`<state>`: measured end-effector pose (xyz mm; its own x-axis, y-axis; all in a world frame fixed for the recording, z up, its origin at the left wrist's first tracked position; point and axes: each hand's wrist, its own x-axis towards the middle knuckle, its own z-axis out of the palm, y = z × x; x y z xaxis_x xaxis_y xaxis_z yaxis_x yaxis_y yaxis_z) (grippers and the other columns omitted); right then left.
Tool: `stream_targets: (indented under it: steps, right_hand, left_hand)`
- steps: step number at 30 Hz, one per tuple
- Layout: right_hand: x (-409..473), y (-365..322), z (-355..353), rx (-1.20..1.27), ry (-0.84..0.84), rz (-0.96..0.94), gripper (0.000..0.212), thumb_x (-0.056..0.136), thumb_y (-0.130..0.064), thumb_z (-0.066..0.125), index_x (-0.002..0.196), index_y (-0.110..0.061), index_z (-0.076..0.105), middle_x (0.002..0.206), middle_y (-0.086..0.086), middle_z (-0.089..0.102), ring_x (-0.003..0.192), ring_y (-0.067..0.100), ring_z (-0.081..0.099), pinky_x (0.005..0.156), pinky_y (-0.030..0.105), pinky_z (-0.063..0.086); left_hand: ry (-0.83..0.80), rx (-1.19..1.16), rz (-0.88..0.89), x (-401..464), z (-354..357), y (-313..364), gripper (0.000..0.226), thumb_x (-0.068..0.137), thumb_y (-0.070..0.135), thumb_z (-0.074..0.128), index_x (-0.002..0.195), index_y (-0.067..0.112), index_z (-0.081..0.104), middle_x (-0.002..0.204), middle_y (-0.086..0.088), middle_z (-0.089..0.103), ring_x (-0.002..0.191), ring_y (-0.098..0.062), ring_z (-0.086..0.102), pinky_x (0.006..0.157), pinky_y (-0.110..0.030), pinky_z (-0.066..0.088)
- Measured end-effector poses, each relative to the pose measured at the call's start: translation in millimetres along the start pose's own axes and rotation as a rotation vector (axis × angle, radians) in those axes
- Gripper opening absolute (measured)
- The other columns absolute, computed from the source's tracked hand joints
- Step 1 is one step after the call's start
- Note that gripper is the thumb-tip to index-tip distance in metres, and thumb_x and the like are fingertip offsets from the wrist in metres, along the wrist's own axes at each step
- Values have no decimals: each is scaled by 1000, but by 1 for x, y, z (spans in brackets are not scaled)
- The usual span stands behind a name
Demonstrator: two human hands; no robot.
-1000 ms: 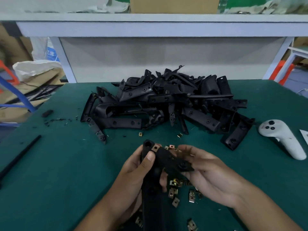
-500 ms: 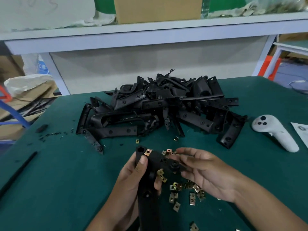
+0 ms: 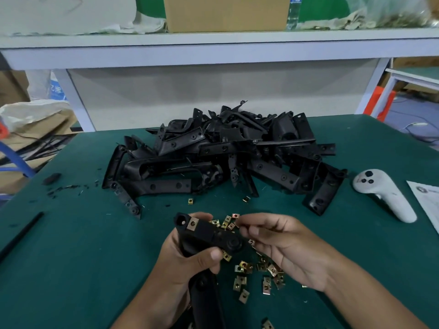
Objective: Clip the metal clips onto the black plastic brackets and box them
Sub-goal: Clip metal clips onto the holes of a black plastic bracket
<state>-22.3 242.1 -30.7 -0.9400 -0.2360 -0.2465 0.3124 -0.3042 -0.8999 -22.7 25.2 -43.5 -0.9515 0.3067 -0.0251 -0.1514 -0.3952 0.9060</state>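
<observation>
My left hand point(image 3: 187, 260) grips a black plastic bracket point(image 3: 209, 236) above the green table, its thumb pressed on the bracket's front. One metal clip point(image 3: 193, 223) sits clipped near the bracket's top end. My right hand point(image 3: 282, 243) hovers just right of the bracket with fingers curled toward it; whether it pinches a clip is hidden. Several loose brass-coloured metal clips point(image 3: 259, 274) lie scattered on the table under and between my hands. A large pile of black brackets point(image 3: 225, 157) lies beyond.
A white handheld controller point(image 3: 384, 193) lies at the right, with a paper sheet point(image 3: 427, 198) past it. A black strip point(image 3: 21, 233) lies at the left edge. A cardboard box point(image 3: 225, 13) stands on the shelf behind. Two stray clips point(image 3: 190, 201) lie near the pile.
My left thumb has slid from the bracket's top down to its lower front. My right hand has drawn back from the bracket's right end, fingers now curled beside it.
</observation>
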Motion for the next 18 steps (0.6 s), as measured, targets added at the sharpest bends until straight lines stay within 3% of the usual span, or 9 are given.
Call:
stream_targets:
  steps: [4, 7, 12, 15, 18]
  right_hand:
    - [-1, -1, 1, -3, 27, -88, 37, 69, -8, 85, 104, -19, 79, 117, 11, 75, 95, 17, 74, 76, 23, 58]
    - [-1, -1, -1, -16, 31, -115, 46, 66, -10, 90, 109, -18, 75, 116, 13, 75, 81, 11, 71, 67, 20, 55]
    - [-2, 0, 2, -85, 18, -136, 54, 75, -16, 78, 127, -13, 63, 121, 11, 73, 91, 10, 70, 69, 19, 51]
    - [-2, 0, 3, -81, 54, -151, 56, 71, -15, 82, 123, -12, 63, 114, 7, 75, 87, 12, 69, 69, 23, 49]
    - [-3, -1, 5, -54, 67, -176, 38, 72, -12, 81, 108, -14, 68, 104, 8, 76, 84, 13, 70, 69, 30, 44]
  left_hand:
    - [-13, 22, 19, 0, 2, -1, 81, 31, 36, 106, 103, 21, 72, 56, -15, 59, 48, -23, 58, 52, -26, 50]
    - [-26, 58, 18, -1, 3, 1, 82, 34, 38, 105, 105, 20, 70, 57, -13, 61, 49, -21, 59, 53, -25, 51]
    - [-48, 110, 27, -4, 6, 3, 68, 54, 7, 90, 114, 9, 59, 59, -8, 63, 48, -18, 58, 52, -24, 51]
    - [-52, 119, 24, -4, 6, 3, 59, 60, -1, 79, 115, 7, 58, 58, -8, 62, 47, -18, 58, 51, -23, 50]
    - [-49, 108, 20, -5, 5, 3, 63, 55, 8, 90, 112, 13, 63, 57, -11, 60, 49, -18, 57, 53, -22, 49]
